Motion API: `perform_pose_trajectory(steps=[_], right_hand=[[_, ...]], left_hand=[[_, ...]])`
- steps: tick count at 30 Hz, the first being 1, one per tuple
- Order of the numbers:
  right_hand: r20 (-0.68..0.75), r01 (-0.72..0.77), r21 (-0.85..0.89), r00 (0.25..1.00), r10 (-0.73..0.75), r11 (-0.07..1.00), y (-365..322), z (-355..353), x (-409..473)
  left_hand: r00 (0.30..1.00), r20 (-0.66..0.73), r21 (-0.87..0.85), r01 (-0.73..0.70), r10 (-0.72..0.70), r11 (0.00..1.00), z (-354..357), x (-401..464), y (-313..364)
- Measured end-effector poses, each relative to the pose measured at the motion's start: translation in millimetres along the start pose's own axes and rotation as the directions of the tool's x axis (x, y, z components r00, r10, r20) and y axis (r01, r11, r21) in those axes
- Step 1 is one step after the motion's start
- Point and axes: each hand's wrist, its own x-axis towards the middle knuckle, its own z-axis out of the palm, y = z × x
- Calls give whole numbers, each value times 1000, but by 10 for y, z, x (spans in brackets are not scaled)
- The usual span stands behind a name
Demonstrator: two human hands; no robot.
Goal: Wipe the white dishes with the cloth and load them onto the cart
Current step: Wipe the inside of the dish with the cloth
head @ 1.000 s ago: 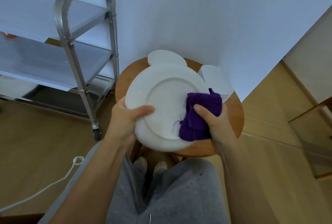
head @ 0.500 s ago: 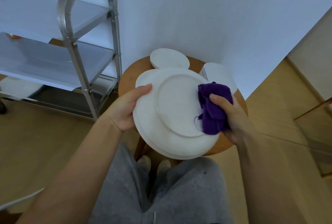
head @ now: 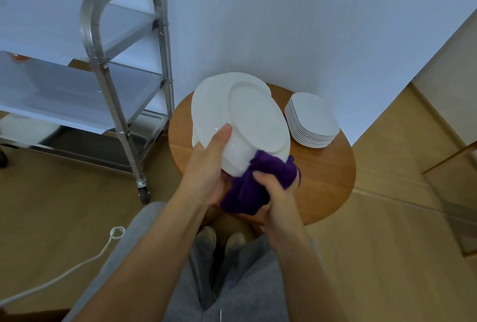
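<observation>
I hold a large white plate [head: 247, 118] tilted over the round wooden table [head: 325, 177], its underside toward me. My left hand [head: 209, 167] grips its lower left rim, thumb on the plate's face. My right hand [head: 273, 192] clutches a bunched purple cloth [head: 247, 192] pressed against the plate's bottom edge. A stack of several white square dishes [head: 313, 120] sits on the table's right side. The metal cart [head: 121, 105] stands to the left, its shelves open toward me.
A white wall runs behind the table and cart. A white cord [head: 77, 267] lies on the wooden floor at lower left. The cart's caster [head: 143, 192] is close to my left knee. Wooden cabinet fronts stand at the right edge.
The plate has tipped up and shifted away from me and leftward. My right hand slid the cloth from the plate's right side down to its bottom edge, next to my left hand.
</observation>
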Motion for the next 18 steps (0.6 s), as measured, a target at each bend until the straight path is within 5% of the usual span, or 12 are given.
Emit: perform_pose_trajectory(steps=[2,9,13,18], right_hand=[[-13,-20,86,1000,21,996,-149,-93,91],[-85,190,-364,968,-236,912,-586,-203,432],[138,420,-601,892,-430,680,-586,-95,357],[339,498,-661,865,-369,561,-537,156,225]], left_hand=[[998,61,18,25,-26,1000,-56,-42,42],[962,235,195,90,-136,977,-95,-173,29],[962,224,248,102,-159,963,-38,-69,97],[992,80,263,74,-98,962,-43,-64,18]])
